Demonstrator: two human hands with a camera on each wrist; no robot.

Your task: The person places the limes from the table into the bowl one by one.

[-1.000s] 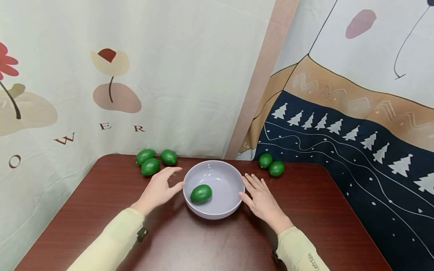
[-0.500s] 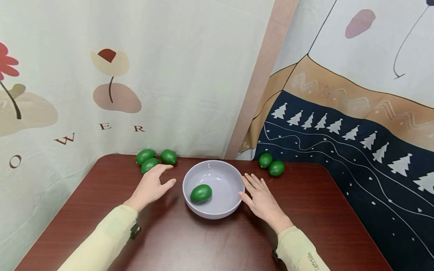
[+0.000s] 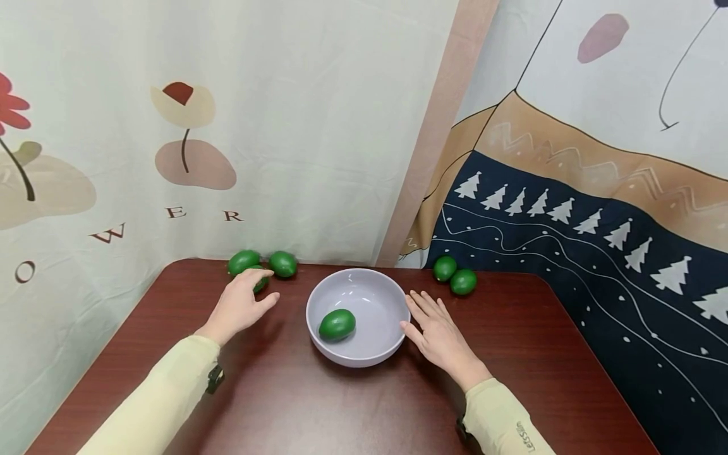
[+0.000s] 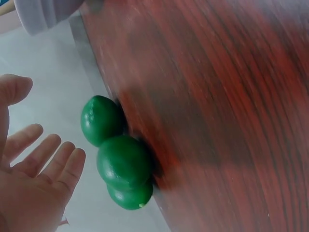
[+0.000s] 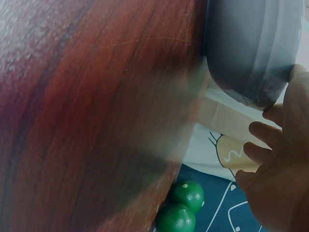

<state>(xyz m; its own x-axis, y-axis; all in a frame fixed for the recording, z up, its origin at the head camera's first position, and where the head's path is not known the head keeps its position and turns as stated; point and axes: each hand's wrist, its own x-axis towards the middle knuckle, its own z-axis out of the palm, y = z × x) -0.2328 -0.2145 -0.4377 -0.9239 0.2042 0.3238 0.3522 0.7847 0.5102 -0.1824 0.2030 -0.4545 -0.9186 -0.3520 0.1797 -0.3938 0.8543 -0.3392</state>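
Observation:
A pale lavender bowl (image 3: 381, 316) stands mid-table with one green lime (image 3: 337, 325) lying inside it, toward its left. My left hand (image 3: 239, 304) hovers left of the bowl, thumb and fingers apart and holding nothing. It is near a cluster of limes at the back left: one lime (image 3: 244, 261), another lime (image 3: 282, 264), and a third lime (image 3: 260, 279) partly hidden by the fingers. The left wrist view shows a gap between the hand (image 4: 41, 179) and those limes (image 4: 124, 162). At the bowl's right rim my right hand (image 3: 443, 338) rests with fingers extended, its thumb touching the rim.
Two more limes (image 3: 445, 268) (image 3: 463, 282) sit at the back right of the dark red wooden table (image 3: 341, 417). Behind its back edge hangs a pale printed curtain (image 3: 318, 126), and a dark blue patterned cloth (image 3: 512, 240) hangs on the right.
My left hand has left the bowl's left rim and moved left toward the back-left limes, now covering part of one. The right hand and the bowl have stayed nearly still.

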